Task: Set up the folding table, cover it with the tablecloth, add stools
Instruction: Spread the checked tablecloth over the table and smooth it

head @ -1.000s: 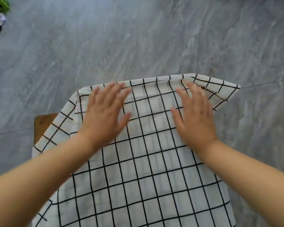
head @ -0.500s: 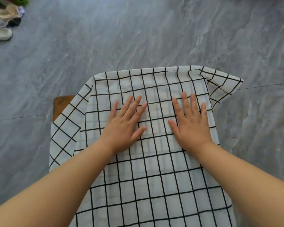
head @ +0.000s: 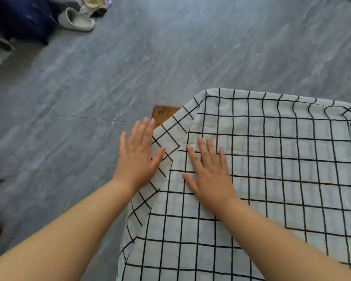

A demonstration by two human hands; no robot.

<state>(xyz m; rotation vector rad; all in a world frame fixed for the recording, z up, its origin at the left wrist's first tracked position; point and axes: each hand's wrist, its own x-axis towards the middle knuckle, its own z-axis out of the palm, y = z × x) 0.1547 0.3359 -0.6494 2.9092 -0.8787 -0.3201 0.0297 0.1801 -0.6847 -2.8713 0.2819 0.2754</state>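
Grey marbled floor (head: pixel 170 57) is surrounding the folding table (head: pixel 163 115). Both hands are lying flat with fingers straight, gripping nothing. The right hand (head: pixel 210 175) is pressing the tablecloth (head: pixel 282 179) near the tabletop's left edge, and the left hand (head: pixel 137 159) is seemingly touching its overhang. The tabletop's brown far-left corner is showing uncovered.

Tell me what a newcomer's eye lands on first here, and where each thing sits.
The white, black-gridded tablecloth fills the lower right, with a brown table corner peeking out at its far left. The right hand lies flat on the cloth, the left hand, fingers straight, at its left edge. A pale slipper lies on the grey floor, upper left.
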